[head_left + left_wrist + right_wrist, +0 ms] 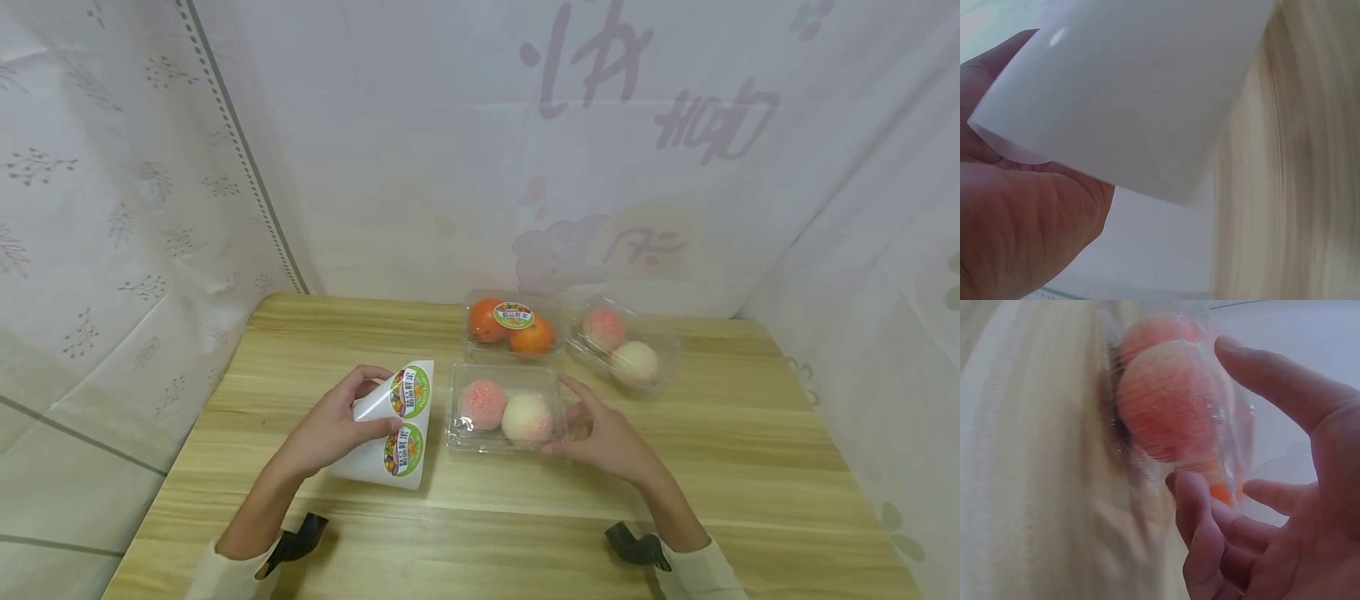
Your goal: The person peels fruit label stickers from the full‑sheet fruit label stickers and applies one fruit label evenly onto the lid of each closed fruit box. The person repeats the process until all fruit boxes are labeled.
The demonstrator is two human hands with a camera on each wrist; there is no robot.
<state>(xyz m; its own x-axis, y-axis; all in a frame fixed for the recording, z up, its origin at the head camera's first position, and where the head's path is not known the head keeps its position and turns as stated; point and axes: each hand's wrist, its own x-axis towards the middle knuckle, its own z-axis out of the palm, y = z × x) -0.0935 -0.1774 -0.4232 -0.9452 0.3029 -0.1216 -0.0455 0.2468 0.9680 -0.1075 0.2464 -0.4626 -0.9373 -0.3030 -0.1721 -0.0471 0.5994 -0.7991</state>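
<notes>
My left hand holds a sheet of round fruit stickers, bent into a curve, its thumb on the printed face. In the left wrist view the white back of the sheet hides most of the fingers. My right hand grips the right end of a clear plastic box, with thumb and fingers at its two corners. Inside lie a pink peach and a paler peach. The right wrist view shows a peach through the plastic, between thumb and fingers.
Behind stands a clear box of orange fruit with a round sticker on its lid. To its right, another clear box of two peaches lies at a slant. Printed cloth hangs around the wooden table.
</notes>
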